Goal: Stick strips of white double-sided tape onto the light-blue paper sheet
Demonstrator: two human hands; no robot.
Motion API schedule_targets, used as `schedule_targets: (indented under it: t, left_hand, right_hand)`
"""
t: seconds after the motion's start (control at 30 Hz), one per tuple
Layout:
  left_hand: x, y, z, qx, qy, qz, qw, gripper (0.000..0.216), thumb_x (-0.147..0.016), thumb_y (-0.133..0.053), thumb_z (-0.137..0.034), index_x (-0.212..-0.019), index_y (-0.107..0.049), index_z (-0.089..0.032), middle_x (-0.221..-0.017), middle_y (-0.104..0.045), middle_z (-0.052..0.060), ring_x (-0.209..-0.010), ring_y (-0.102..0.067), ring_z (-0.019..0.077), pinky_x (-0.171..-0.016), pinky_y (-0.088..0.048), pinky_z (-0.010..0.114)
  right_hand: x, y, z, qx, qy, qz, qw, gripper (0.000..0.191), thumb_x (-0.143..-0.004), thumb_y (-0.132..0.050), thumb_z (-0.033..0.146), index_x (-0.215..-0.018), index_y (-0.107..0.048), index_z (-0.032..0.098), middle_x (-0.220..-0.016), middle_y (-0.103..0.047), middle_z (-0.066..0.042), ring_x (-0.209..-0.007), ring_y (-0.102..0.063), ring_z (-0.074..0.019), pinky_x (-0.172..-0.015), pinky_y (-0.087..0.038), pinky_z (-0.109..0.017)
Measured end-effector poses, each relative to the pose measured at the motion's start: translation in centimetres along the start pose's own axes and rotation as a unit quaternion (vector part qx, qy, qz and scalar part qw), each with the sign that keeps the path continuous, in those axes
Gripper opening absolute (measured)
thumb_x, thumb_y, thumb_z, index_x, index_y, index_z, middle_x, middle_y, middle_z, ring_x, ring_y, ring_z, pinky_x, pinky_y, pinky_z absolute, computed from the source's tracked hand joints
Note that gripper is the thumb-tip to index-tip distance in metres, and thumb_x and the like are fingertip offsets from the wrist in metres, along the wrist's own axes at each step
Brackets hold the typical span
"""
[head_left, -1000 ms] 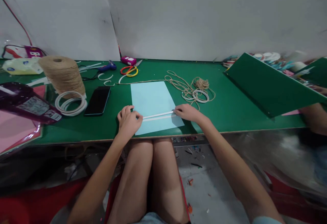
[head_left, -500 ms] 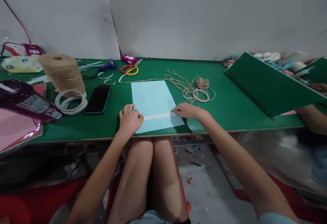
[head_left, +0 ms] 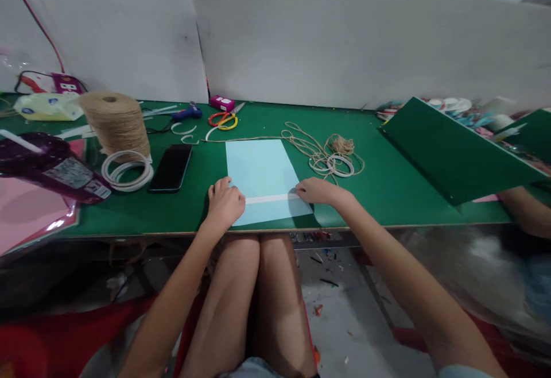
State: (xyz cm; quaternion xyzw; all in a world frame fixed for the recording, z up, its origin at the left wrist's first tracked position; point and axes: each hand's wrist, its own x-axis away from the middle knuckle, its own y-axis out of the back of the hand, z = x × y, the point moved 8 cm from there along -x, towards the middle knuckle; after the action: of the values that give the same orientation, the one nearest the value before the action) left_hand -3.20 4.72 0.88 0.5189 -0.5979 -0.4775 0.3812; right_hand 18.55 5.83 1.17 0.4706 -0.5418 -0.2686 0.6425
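A light blue sheet of paper [head_left: 260, 165] lies on the green table, near its front edge. Across the lower part of the sheet runs a narrow white strip [head_left: 271, 199]. My left hand [head_left: 224, 203] rests at the sheet's left edge, fingers curled, closed on the strip's left end. At the right edge of the paper, my right hand [head_left: 316, 190] pinches the strip's other end. Both fingertips are partly hidden. Beyond my right hand lie a tangle of brown twine [head_left: 342, 145] and a white ring [head_left: 342, 165].
To the left are a black phone [head_left: 171, 167], white rings [head_left: 124, 180], a twine spool [head_left: 116, 125] and a purple bottle [head_left: 60, 168]. Scissors [head_left: 224, 120] and a blue glue gun [head_left: 188, 112] lie farther back. A green board [head_left: 456, 154] leans at right, near another person's arm [head_left: 527, 208].
The two white lines across the paper, parted by a gap before, now look like a single band. Both hands keep their places on the paper; the view has shifted slightly.
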Motion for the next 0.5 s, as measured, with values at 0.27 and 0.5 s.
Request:
schedule_targets:
  t: [0.27,0.5]
  left_hand:
    - [0.00,-0.22,0.08,0.001,0.003,0.002,1.000,0.030,-0.082,-0.042,-0.025,-0.082,-0.070,-0.015,-0.135,-0.045,0.016,-0.126,-0.039,0.0295,-0.104,-0.032,0.047]
    - [-0.09,0.23,0.08,-0.004,-0.004,-0.007,1.000,0.029,-0.082,-0.045,-0.030,-0.079,-0.071,-0.018,-0.132,-0.048,0.013,-0.127,-0.036,0.0295,-0.105,-0.030,0.050]
  right_hand:
    - [0.36,-0.06,0.55,0.017,-0.030,0.015,0.999,0.034,-0.087,-0.036,0.022,-0.092,-0.069,0.015,-0.100,-0.068,-0.014,-0.092,-0.062,-0.0235,-0.071,-0.040,-0.029]
    - [0.55,0.45,-0.18,0.043,-0.122,0.038,0.991,0.037,-0.087,-0.040,0.030,-0.105,-0.067,0.011,-0.109,-0.064,-0.022,-0.104,-0.059,-0.0355,-0.087,-0.037,-0.052]
